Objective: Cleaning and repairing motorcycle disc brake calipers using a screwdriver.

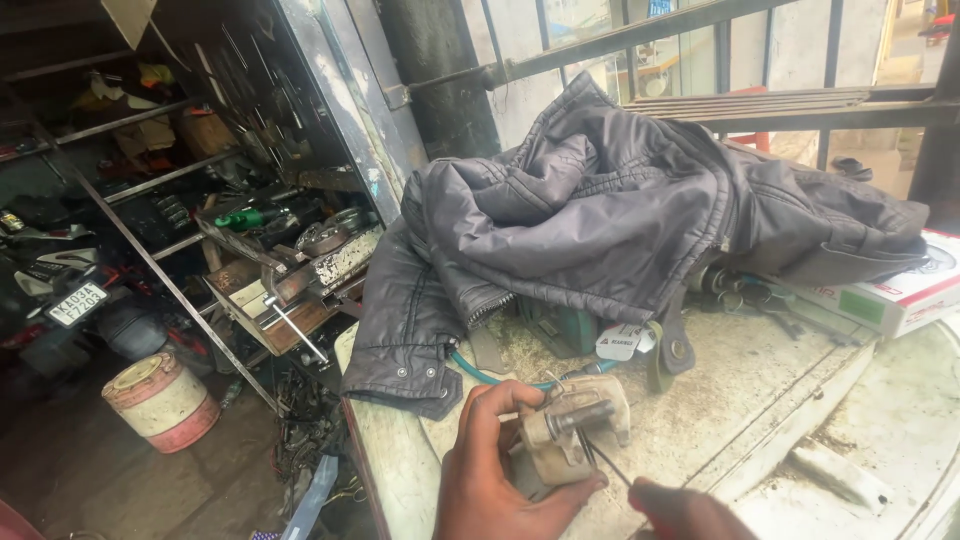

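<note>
Fingers of the left hand [500,470] curl closed around a dirty metal brake part [570,430], thumb at its lower edge and fingertips over its left side, holding it just above the worn white bench top [740,400]. The right hand [685,512] shows only partly at the bottom edge; its fingers seem pinched on a thin dark wire [605,462] that runs up to the brake part, though how tightly they close cannot be told. Just beyond the left fingers a green hose [490,377] curves out from under a crumpled grey jacket [620,220], and a small white tag [622,342] lies at the jacket's lower hem, up and to the right of the brake part. Far right of both hands, partly under the jacket's sleeve, sits a flat white box [905,295] with red and green patches. Well left of the fingers, down on the floor, stands a round cream tin [160,400] with a red band, and further left a white number plate [76,303] with dark characters.
</note>
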